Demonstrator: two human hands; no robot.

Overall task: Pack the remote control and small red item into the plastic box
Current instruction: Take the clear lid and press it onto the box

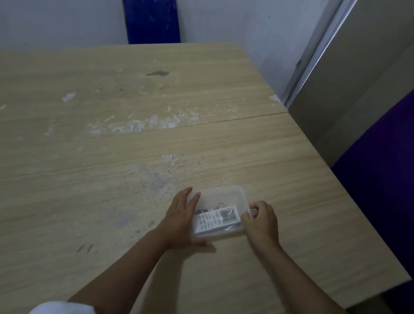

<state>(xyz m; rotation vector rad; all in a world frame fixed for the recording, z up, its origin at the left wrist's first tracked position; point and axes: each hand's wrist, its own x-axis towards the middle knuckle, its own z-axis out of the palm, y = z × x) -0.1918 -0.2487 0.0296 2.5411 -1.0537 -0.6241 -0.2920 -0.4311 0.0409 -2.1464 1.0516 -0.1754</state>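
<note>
Plastic box (220,195) sits on the counter (99,172) with remote control (216,219) inside (red item not discernible), left hand (182,217) flat against its side, right hand (261,220) pinching the opposite rim; light, thin-walled, slick — grip both short ends.

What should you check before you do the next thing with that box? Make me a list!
1. Remote control inside the plastic box: ok, it shows through the clear plastic.
2. Small red item inside: cannot tell; something small lies by the remote's far edge, but its colour is unclear.
3. Lid fully pressed shut: cannot tell; a clear cover seems to be on, but the edges are blurred.
4. Left hand steadying the box: ok, it lies flat against the left side.
5. Right hand on the box: ok, its fingers curl over the right end.
6. Box resting on the table: ok, well away from the edge.
</note>
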